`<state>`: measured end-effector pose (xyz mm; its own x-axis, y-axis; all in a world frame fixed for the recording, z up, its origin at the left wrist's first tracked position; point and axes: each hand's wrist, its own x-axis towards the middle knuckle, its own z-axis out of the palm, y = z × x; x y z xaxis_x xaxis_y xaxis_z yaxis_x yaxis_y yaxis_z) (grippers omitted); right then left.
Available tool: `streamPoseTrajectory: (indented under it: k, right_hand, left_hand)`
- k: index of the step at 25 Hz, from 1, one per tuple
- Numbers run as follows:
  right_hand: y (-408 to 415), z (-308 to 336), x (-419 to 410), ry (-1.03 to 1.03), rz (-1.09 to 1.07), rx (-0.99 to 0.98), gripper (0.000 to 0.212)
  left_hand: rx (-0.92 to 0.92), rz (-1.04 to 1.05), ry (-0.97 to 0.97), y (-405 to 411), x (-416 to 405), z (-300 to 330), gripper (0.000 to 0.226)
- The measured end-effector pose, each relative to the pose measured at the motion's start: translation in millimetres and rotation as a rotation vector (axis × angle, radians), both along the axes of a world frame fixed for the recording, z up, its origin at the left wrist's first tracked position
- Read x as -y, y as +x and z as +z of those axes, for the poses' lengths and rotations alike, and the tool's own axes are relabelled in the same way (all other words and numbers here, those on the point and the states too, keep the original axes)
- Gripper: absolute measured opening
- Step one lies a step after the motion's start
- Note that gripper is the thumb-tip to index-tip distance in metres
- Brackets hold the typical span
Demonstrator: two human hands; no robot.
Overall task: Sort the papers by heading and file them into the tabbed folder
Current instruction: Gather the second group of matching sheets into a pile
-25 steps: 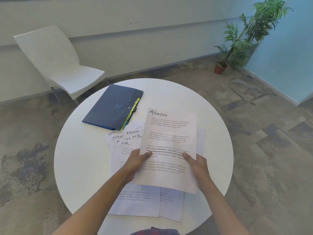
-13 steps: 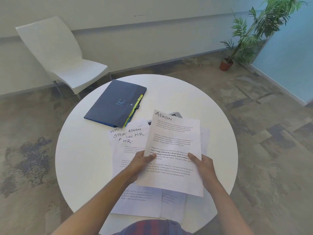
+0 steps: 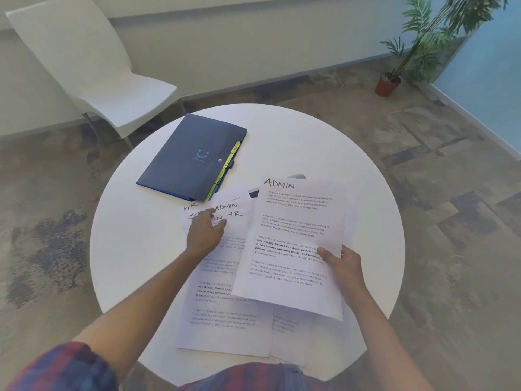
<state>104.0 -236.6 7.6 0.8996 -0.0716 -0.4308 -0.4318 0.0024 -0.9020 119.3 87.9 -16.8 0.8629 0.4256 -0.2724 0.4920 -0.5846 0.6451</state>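
A sheet headed ADMIN (image 3: pixel 296 238) is lifted above the round white table (image 3: pixel 135 249), and my right hand (image 3: pixel 342 263) grips its right edge. My left hand (image 3: pixel 205 232) lies with spread fingers on the fanned pile of papers (image 3: pixel 225 314) below, over the handwritten headings HR and ADMIN at their tops. The dark blue tabbed folder (image 3: pixel 191 156) lies closed at the far left of the table, its yellow and green tabs sticking out along the right edge.
A dark object (image 3: pixel 282 184) peeks out from behind the top of the lifted sheet. A white chair (image 3: pixel 93 63) stands beyond the table at the left, and a potted plant (image 3: pixel 389 83) stands on the floor at the far right.
My left hand has let go of the ADMIN sheet and moved up and left onto the tops of the pile. The right hand alone now holds the sheet.
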Motion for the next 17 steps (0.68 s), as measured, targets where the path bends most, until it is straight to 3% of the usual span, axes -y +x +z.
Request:
streamPoseTrajectory:
  k: [6,11,17]
  right_hand:
    - [12,-6,2,-0.025,-0.018,-0.003,0.026]
    - [20,-10,-1,-0.029,-0.019,-0.010,0.028]
    - [24,-12,-2,-0.027,-0.026,-0.010,0.028]
  left_hand:
    - [-0.105,-0.156,0.311,42,-30,-17,0.039]
    - [-0.132,-0.116,0.223,53,-31,-24,0.038]
    - [-0.034,-0.087,0.252,53,-30,-24,0.011]
